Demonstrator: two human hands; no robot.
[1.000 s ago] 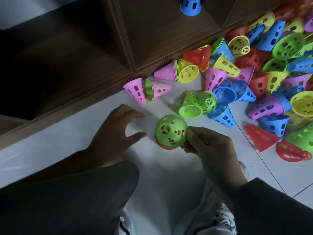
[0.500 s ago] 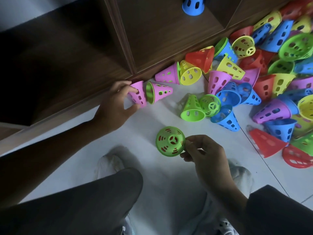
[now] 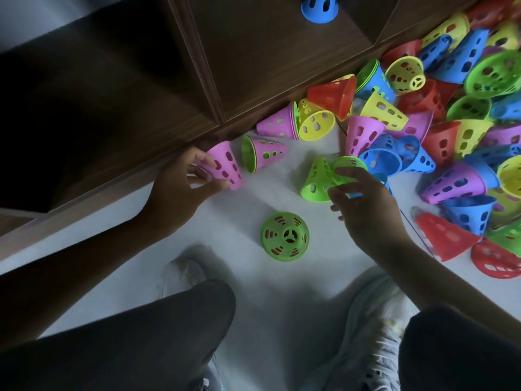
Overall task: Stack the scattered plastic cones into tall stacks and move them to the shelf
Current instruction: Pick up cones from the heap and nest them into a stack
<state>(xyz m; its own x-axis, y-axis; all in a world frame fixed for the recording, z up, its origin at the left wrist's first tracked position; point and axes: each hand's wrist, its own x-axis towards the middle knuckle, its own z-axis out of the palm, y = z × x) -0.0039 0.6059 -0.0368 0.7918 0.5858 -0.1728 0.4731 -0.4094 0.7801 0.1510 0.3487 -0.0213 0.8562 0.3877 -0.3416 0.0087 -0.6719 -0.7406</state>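
Bare white floor (image 3: 253,283) lies open around a lone green cone (image 3: 284,236) between two hands; a dense cone heap (image 3: 451,131) blocks the right, the wooden shelf (image 3: 253,66) walls the far side.

Two hands are seen: the left hand (image 3: 180,190) and the right hand (image 3: 363,210). Two shoes (image 3: 375,334) are seen below them. One blue cone (image 3: 318,8) is counted on the shelf (image 3: 253,52). One green stack (image 3: 284,236) is counted standing alone on the floor (image 3: 267,292). Near the shelf edge, three pink cones (image 3: 225,165) are counted apart from the pile, two of them nested with green ones. The heaped pile (image 3: 451,122) holds red, yellow, blue, green and pink cones; its total cannot be counted, since many are overlapped.
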